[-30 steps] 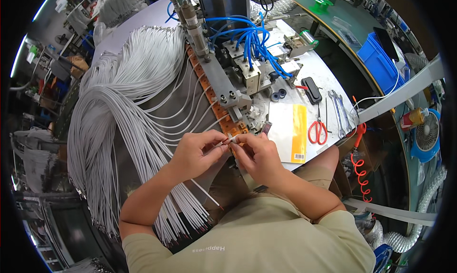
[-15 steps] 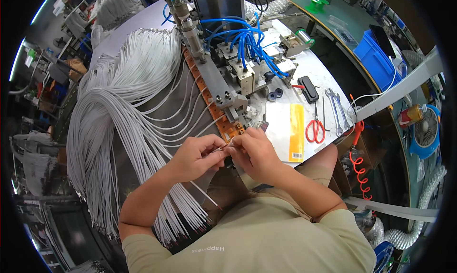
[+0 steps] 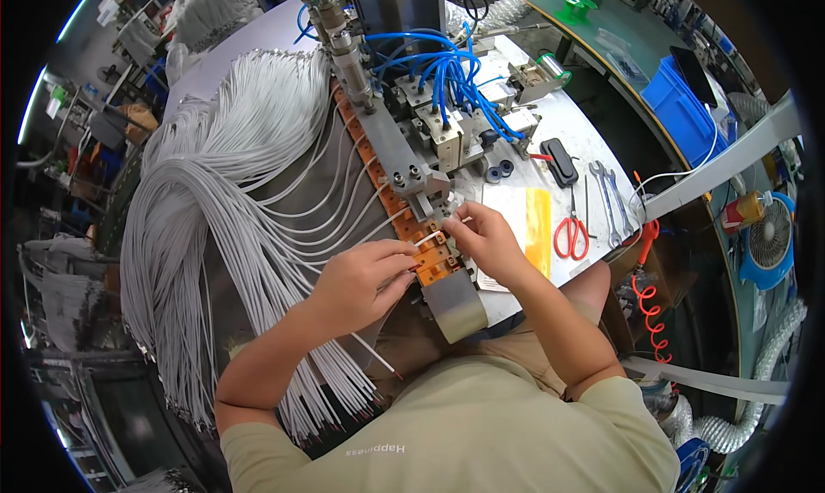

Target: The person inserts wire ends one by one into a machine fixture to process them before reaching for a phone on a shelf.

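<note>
My left hand (image 3: pixel 365 285) is closed with thumb and index finger around a white cable (image 3: pixel 428 238), whose short end lies across the orange fixture rail (image 3: pixel 435 263). Just right of the rail, my right hand (image 3: pixel 488 242) has its fingers pinched together near the machine's metal tip; what they grip there, if anything, is too small to make out. More white cables (image 3: pixel 331 227) run from a large bundle (image 3: pixel 185 201) on the left into slots along the rail. Beyond my hands stands the machine's grey steel bar (image 3: pixel 387 145).
Blue air tubes (image 3: pixel 447 63) loop over the machine. On the white table at right lie a white and yellow packet (image 3: pixel 537 227), red-handled scissors (image 3: pixel 571 237), wrenches (image 3: pixel 608 197) and a black case (image 3: pixel 559 162). A blue bin (image 3: pixel 679 106) stands on the green bench (image 3: pixel 593 38).
My hands were together over the rail's near end and have parted. The right moved up and right towards the machine tip; the left shifted slightly, uncovering the rail and a grey metal block.
</note>
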A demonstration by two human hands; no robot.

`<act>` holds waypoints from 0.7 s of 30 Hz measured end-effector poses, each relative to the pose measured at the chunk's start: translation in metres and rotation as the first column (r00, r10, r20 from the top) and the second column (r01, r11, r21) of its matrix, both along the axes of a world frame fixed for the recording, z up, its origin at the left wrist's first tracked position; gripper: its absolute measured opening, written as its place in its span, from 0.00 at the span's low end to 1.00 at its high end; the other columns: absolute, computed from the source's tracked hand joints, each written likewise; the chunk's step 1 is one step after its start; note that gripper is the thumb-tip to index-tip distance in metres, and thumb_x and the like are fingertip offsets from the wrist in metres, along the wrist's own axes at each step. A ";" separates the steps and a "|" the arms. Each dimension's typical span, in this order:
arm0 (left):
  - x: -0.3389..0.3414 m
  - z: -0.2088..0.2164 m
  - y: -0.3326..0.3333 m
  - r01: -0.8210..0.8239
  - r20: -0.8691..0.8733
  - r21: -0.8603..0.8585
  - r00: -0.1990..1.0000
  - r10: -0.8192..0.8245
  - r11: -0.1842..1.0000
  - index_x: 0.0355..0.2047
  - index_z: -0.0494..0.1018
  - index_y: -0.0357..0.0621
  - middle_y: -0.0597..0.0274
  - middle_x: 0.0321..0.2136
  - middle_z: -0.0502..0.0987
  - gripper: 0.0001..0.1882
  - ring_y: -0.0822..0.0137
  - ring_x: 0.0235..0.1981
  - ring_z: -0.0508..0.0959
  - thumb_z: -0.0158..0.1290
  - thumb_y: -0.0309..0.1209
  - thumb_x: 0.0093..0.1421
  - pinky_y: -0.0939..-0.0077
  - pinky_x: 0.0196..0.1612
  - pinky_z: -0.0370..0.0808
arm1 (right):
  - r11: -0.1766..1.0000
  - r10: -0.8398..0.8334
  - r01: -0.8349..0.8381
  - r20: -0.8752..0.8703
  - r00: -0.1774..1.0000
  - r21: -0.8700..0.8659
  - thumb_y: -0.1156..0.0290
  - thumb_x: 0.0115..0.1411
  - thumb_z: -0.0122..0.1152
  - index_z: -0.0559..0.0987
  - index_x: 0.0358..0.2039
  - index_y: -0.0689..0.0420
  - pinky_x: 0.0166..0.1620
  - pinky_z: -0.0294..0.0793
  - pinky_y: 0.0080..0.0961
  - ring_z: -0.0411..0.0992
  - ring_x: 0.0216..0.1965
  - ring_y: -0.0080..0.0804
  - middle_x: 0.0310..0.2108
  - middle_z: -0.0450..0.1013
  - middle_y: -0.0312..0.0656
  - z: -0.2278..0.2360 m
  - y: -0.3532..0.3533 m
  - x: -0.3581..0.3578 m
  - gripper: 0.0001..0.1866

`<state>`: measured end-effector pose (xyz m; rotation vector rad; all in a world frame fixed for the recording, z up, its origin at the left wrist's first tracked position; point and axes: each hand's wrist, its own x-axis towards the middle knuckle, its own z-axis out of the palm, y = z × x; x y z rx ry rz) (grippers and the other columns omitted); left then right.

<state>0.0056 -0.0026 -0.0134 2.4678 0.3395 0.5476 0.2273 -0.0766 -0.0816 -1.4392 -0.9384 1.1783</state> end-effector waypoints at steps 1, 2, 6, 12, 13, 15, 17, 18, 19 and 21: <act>0.000 -0.001 0.000 -0.033 0.002 0.078 0.999 0.033 0.996 0.39 0.79 0.37 0.55 0.43 0.80 0.09 0.59 0.28 0.82 0.59 0.23 0.56 0.73 0.33 0.78 | 0.998 0.015 -0.016 -0.026 1.000 -0.053 0.68 0.67 0.58 0.72 0.34 0.57 0.26 0.61 0.16 0.62 0.24 0.13 0.22 0.67 0.29 0.003 0.003 0.002 0.08; 0.000 -0.001 -0.001 -0.031 0.000 0.078 1.000 0.031 0.996 0.39 0.79 0.37 0.55 0.43 0.80 0.09 0.59 0.28 0.82 0.59 0.23 0.56 0.73 0.33 0.78 | 0.994 0.028 -0.033 -0.054 0.998 -0.104 0.68 0.67 0.58 0.72 0.34 0.57 0.25 0.60 0.16 0.62 0.23 0.13 0.22 0.67 0.29 0.004 0.004 0.003 0.07; -0.001 0.001 -0.003 -0.048 -0.159 0.055 0.986 0.056 0.997 0.38 0.79 0.36 0.55 0.41 0.81 0.08 0.60 0.26 0.81 0.59 0.23 0.57 0.74 0.32 0.78 | 0.998 -0.032 0.031 -0.022 0.999 -0.055 0.68 0.67 0.57 0.72 0.34 0.58 0.24 0.60 0.17 0.61 0.21 0.14 0.22 0.68 0.31 -0.013 0.002 -0.001 0.08; -0.003 0.009 0.000 -0.140 -0.100 -0.264 0.988 0.118 0.954 0.39 0.79 0.36 0.56 0.35 0.82 0.08 0.69 0.26 0.80 0.57 0.25 0.60 0.78 0.32 0.77 | 0.978 -0.198 0.173 0.254 0.947 0.116 0.69 0.68 0.56 0.72 0.36 0.59 0.24 0.61 0.19 0.60 0.20 0.15 0.18 0.66 0.32 0.001 -0.015 -0.016 0.07; -0.004 0.010 0.001 -0.169 -0.121 -0.343 0.983 0.135 0.924 0.39 0.79 0.36 0.56 0.33 0.82 0.08 0.71 0.26 0.80 0.57 0.25 0.60 0.79 0.32 0.76 | 0.968 -0.233 0.196 0.274 0.933 0.157 0.70 0.67 0.56 0.72 0.37 0.60 0.24 0.62 0.20 0.61 0.20 0.15 0.18 0.66 0.32 0.015 -0.023 -0.019 0.07; -0.004 0.010 0.002 -0.187 -0.128 -0.477 0.981 0.143 0.859 0.40 0.79 0.35 0.56 0.33 0.82 0.08 0.73 0.27 0.80 0.58 0.25 0.60 0.79 0.32 0.76 | 0.956 -0.271 0.222 0.285 0.919 0.191 0.70 0.67 0.57 0.73 0.37 0.60 0.24 0.62 0.21 0.61 0.20 0.15 0.17 0.66 0.33 0.033 -0.043 -0.030 0.07; -0.002 0.012 0.003 -0.187 -0.129 -0.708 0.982 0.136 0.680 0.40 0.78 0.34 0.56 0.32 0.82 0.09 0.75 0.28 0.80 0.58 0.24 0.60 0.80 0.34 0.76 | 0.928 -0.179 0.037 0.356 0.917 0.372 0.73 0.64 0.60 0.74 0.39 0.61 0.28 0.63 0.24 0.63 0.18 0.18 0.17 0.68 0.34 0.044 -0.056 -0.048 0.07; -0.003 0.012 0.003 -0.185 -0.130 -0.707 0.983 0.132 0.682 0.40 0.78 0.34 0.56 0.32 0.82 0.09 0.75 0.28 0.80 0.58 0.24 0.60 0.80 0.34 0.76 | 0.927 -0.183 0.041 0.354 0.917 0.373 0.73 0.64 0.60 0.74 0.39 0.61 0.28 0.63 0.24 0.63 0.18 0.18 0.17 0.68 0.34 0.042 -0.052 -0.050 0.07; -0.003 0.010 0.002 -0.187 -0.129 -0.677 0.982 0.135 0.712 0.40 0.78 0.34 0.56 0.31 0.82 0.09 0.75 0.28 0.80 0.58 0.24 0.60 0.80 0.34 0.76 | 0.893 -0.227 -0.002 0.454 0.862 0.450 0.74 0.63 0.61 0.74 0.39 0.61 0.29 0.62 0.24 0.63 0.17 0.19 0.17 0.69 0.35 0.038 -0.044 -0.051 0.06; -0.003 0.009 0.001 -0.191 -0.127 -0.612 0.982 0.143 0.767 0.40 0.78 0.33 0.56 0.31 0.82 0.09 0.75 0.29 0.80 0.59 0.23 0.60 0.81 0.36 0.77 | 0.811 -0.331 -0.119 0.617 0.714 0.573 0.76 0.62 0.62 0.75 0.39 0.61 0.31 0.62 0.24 0.64 0.15 0.21 0.17 0.71 0.35 0.032 -0.033 -0.050 0.07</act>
